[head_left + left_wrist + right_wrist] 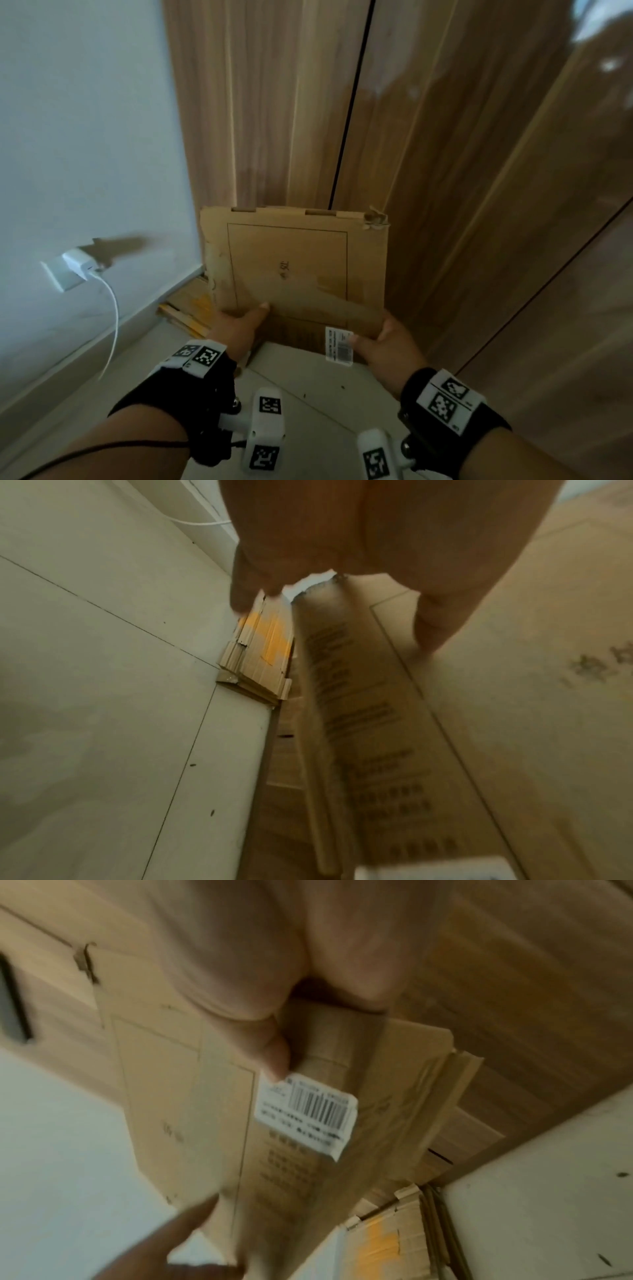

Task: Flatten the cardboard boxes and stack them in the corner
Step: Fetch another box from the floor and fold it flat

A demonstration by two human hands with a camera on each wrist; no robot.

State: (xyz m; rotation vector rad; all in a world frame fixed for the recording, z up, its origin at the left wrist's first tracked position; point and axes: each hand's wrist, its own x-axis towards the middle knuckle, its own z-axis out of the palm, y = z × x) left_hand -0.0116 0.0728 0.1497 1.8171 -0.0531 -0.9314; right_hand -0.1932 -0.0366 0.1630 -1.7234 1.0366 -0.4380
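Note:
A flattened brown cardboard box (298,267) with a printed rectangle and a white barcode label (339,344) is held tilted in the air in front of the corner. My left hand (239,323) grips its near left edge, thumb on top. My right hand (387,341) grips the near right corner, thumb by the label (308,1110). Below it on the floor lies a stack of flattened cardboard (188,310) with yellow tape, which shows in the left wrist view as the stack (260,656) and in the right wrist view as the stack (387,1237). The held box (359,723) hides most of the stack.
The corner is formed by a white wall (85,137) on the left and wooden wardrobe doors (428,137) behind and to the right. A white charger (80,263) is plugged into a wall socket, its cable (114,318) hanging to the pale tiled floor (308,387).

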